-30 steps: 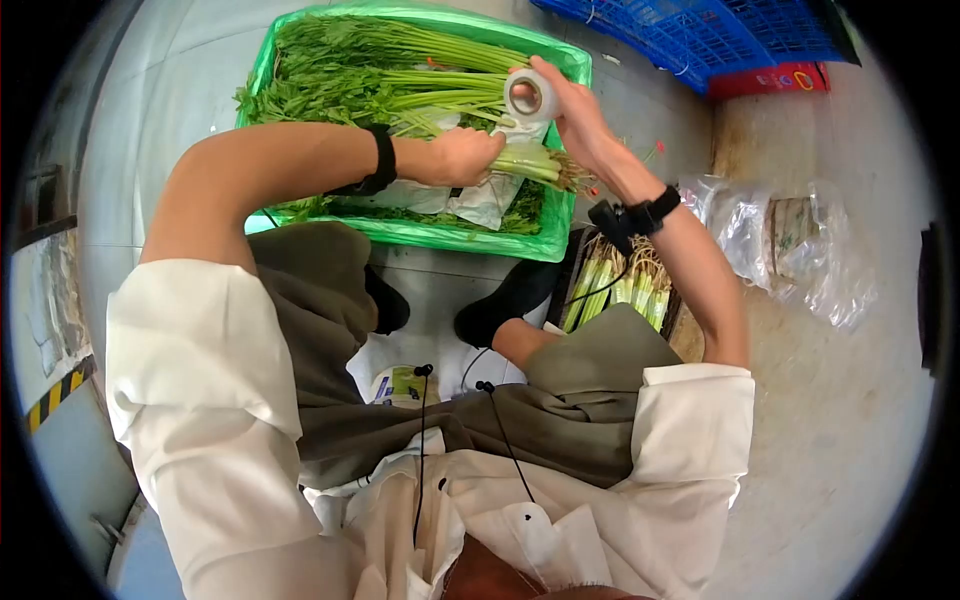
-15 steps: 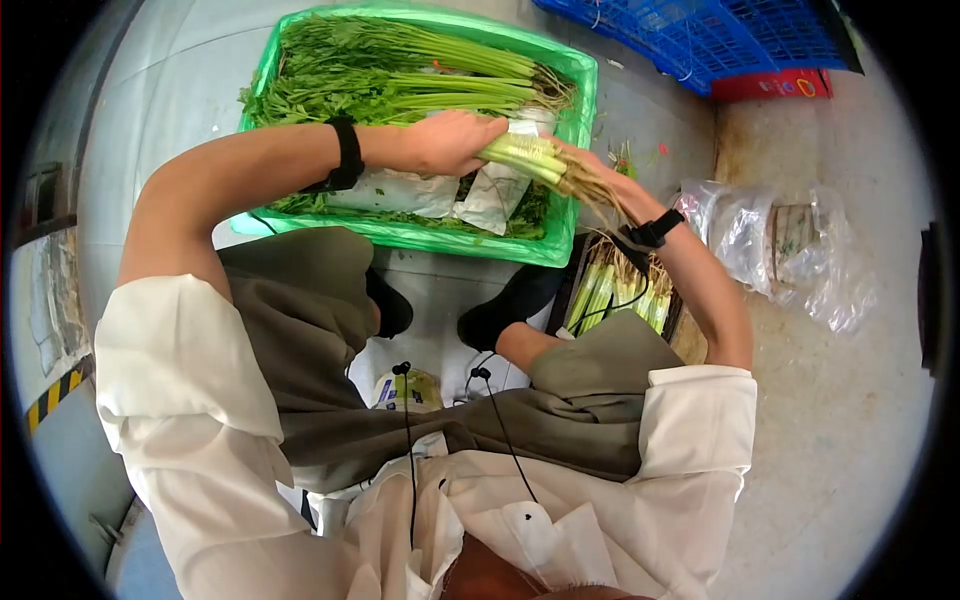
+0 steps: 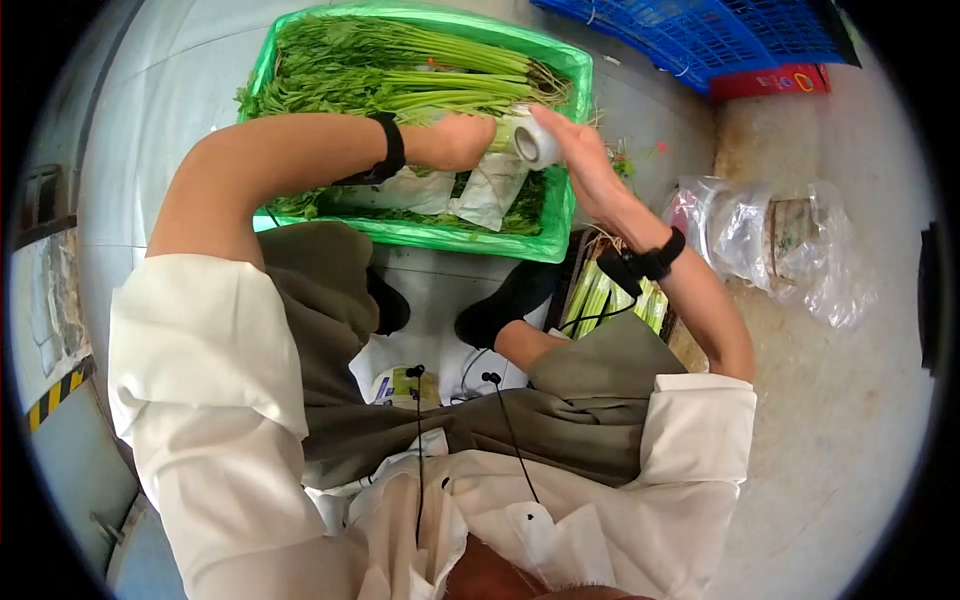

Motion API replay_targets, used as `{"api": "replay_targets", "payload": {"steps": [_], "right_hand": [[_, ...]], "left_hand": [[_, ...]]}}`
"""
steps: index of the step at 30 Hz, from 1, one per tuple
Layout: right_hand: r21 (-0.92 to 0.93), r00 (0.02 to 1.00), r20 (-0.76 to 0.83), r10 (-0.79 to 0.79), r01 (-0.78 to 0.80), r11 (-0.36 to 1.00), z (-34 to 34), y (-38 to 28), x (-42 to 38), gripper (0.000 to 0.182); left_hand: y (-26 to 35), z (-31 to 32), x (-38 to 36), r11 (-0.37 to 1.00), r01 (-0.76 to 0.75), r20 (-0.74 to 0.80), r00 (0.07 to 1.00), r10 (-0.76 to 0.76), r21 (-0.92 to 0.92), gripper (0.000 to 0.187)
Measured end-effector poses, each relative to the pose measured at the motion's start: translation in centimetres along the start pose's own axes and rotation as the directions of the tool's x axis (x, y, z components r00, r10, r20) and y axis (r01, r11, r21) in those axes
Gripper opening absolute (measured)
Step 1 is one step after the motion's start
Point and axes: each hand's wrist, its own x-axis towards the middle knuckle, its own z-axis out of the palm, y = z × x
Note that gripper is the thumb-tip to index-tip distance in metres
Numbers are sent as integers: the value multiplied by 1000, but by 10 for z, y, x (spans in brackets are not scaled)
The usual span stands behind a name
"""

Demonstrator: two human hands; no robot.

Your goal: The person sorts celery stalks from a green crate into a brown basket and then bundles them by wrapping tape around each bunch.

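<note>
My left hand [image 3: 462, 140] is closed round a bunch of celery [image 3: 503, 136], whose pale green stalks show just beyond my fist. Right beside these stalks, a roll of whitish tape [image 3: 537, 144] stands with its round hole facing me. My right hand [image 3: 585, 165] is against the roll's right side and seems to hold it, though its fingertips are partly hidden. Beneath both hands lies a green-lined crate [image 3: 400, 234] with more leafy celery [image 3: 400, 55] in it. White wrapped packets [image 3: 490, 195] also lie inside the crate.
Beside my right knee, a dark box holds more celery stalks [image 3: 595, 295]. Crumpled clear plastic bags [image 3: 745, 235] lie on the floor to the right. Blue crates [image 3: 710, 40] stand at the back right above a red box [image 3: 770, 82]. A tub [image 3: 405, 388] sits between my legs.
The celery bunch, held out slanting with its roots over my right wrist before, is now mostly hidden by my hands. My right hand has come out from behind it, and the tape roll now shows clearly.
</note>
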Motion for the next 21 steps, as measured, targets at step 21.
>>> {"api": "replay_targets", "payload": {"steps": [21], "right_hand": [[179,981,194,-5,-30,983,-17,9,49,58]], "left_hand": [[10,-5,-20,936,-308,68,951,301,169,33]]}}
